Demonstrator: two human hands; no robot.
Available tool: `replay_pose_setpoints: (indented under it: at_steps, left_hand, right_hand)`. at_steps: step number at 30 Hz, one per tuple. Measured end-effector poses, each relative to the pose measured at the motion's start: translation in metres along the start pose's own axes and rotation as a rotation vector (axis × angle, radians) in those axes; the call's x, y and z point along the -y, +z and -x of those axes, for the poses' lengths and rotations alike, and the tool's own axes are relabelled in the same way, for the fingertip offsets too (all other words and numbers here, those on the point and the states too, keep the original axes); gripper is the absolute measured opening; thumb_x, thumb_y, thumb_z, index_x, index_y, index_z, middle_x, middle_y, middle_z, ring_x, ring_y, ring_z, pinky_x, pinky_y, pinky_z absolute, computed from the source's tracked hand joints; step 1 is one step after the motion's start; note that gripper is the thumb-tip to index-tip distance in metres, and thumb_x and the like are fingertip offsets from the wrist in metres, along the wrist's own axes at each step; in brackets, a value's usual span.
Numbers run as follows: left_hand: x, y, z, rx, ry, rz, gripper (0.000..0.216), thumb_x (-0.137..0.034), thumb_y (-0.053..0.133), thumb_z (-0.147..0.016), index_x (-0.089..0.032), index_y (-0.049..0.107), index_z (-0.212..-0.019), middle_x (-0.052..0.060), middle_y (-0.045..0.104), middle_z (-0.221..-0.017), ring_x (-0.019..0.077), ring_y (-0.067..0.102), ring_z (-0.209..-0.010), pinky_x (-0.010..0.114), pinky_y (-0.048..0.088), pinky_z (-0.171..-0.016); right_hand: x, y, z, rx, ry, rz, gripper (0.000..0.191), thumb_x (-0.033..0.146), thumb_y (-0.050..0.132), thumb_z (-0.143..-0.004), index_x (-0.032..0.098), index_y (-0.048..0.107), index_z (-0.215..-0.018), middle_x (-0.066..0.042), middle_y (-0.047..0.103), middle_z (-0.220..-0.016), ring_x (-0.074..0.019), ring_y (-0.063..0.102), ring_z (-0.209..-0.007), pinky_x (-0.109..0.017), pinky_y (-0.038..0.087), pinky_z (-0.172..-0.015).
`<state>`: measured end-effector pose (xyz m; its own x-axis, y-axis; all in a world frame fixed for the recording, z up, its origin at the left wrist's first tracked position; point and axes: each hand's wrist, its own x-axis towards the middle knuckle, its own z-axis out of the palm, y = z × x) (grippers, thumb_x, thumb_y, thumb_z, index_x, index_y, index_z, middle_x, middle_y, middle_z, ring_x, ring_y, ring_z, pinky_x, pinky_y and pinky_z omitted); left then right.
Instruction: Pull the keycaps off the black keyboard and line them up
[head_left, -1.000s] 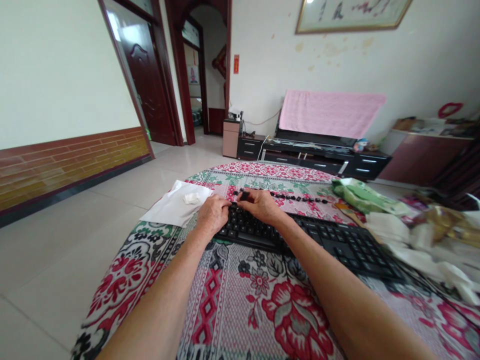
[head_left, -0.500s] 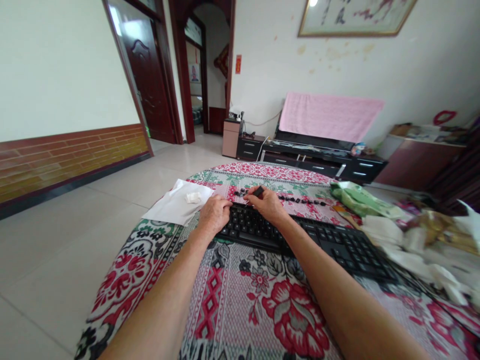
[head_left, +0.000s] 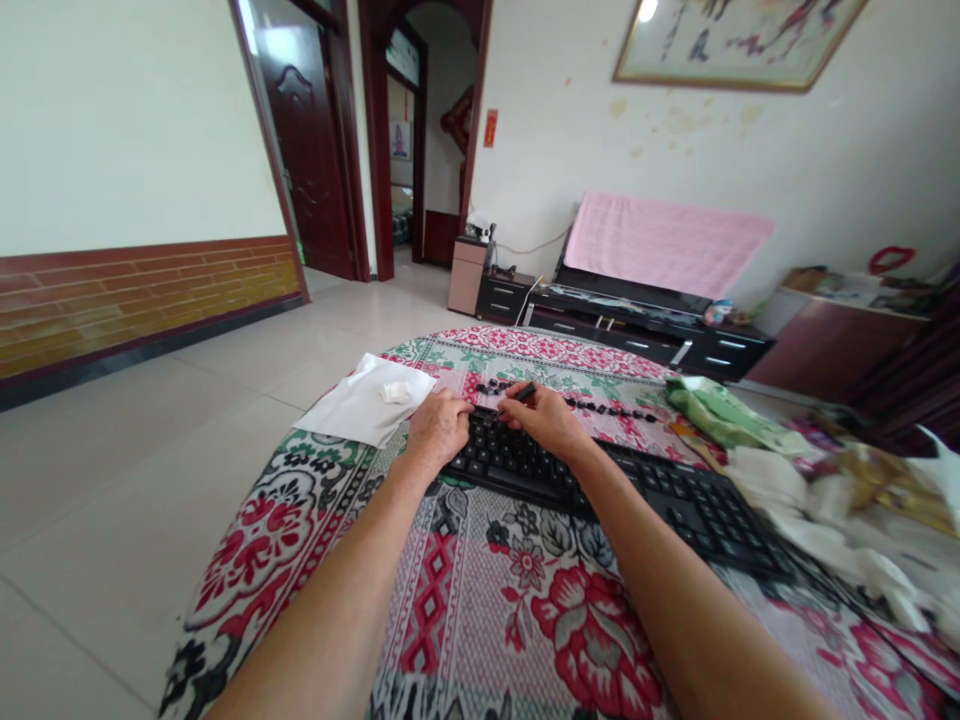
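A black keyboard (head_left: 660, 490) lies across a table covered with a floral cloth (head_left: 525, 600). My left hand (head_left: 439, 430) rests on the keyboard's left end, fingers curled down against its edge. My right hand (head_left: 544, 415) hovers over the top left keys and pinches a small black piece (head_left: 525, 391), which looks like a keycap. A row of loose black keycaps (head_left: 600, 405) lies on the cloth just behind the keyboard.
A white paper sheet (head_left: 360, 408) with a crumpled wad (head_left: 395, 391) lies at the table's left edge. A green cloth (head_left: 712, 410) and crumpled white and gold wrappers (head_left: 847, 500) lie at the right. A dark TV cabinet (head_left: 645, 335) stands beyond.
My right hand has lifted a small black piece off the keyboard's top left area and holds it pinched. The view has shifted slightly; my left hand stays on the keyboard's end.
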<state>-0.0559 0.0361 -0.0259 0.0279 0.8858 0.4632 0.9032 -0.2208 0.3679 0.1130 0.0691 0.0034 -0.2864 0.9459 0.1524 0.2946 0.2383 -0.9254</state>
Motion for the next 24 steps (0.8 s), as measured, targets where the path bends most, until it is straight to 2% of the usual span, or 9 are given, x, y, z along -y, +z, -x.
replay_pose_setpoints:
  at_steps: [9, 15, 19, 24]
  left_hand:
    - [0.004, 0.003, -0.001, 0.009, 0.029, 0.034, 0.027, -0.016, 0.047, -0.080, -0.023, 0.072, -0.088, 0.004, 0.066, -0.091, 0.0168, 0.058, -0.089, 0.029, 0.046, -0.087]
    - [0.005, 0.004, -0.001, -0.009, 0.048, 0.036, 0.028, -0.015, 0.046, -0.079, -0.022, 0.072, -0.087, 0.003, 0.067, -0.091, 0.0171, 0.059, -0.087, 0.029, 0.046, -0.085]
    - [0.004, 0.003, -0.001, -0.009, 0.047, 0.028, 0.028, -0.015, 0.046, -0.079, -0.023, 0.072, -0.087, 0.003, 0.066, -0.090, 0.0173, 0.058, -0.087, 0.029, 0.046, -0.084]
    - [0.003, 0.002, -0.001, 0.007, 0.023, 0.021, 0.028, -0.014, 0.047, -0.078, -0.023, 0.072, -0.087, 0.003, 0.066, -0.091, 0.0173, 0.058, -0.088, 0.029, 0.046, -0.085]
  right_hand:
    - [-0.001, -0.007, 0.002, 0.012, -0.028, -0.007, 0.018, 0.026, 0.060, -0.073, 0.016, 0.053, -0.086, -0.004, 0.065, -0.073, -0.0145, 0.064, -0.067, -0.027, 0.052, -0.059]
    - [-0.007, -0.005, 0.000, 0.016, -0.154, 0.151, 0.021, 0.031, 0.058, -0.074, 0.017, 0.056, -0.088, -0.002, 0.064, -0.070, -0.0139, 0.061, -0.066, -0.027, 0.048, -0.062]
    - [-0.006, -0.001, 0.002, 0.012, -0.238, 0.302, 0.018, 0.030, 0.058, -0.073, 0.017, 0.059, -0.086, -0.002, 0.064, -0.071, -0.0127, 0.058, -0.063, -0.025, 0.044, -0.061]
    - [-0.002, 0.004, 0.004, 0.023, -0.312, 0.384, 0.015, 0.028, 0.057, -0.074, 0.017, 0.061, -0.085, -0.001, 0.064, -0.071, -0.0120, 0.057, -0.063, -0.024, 0.042, -0.061]
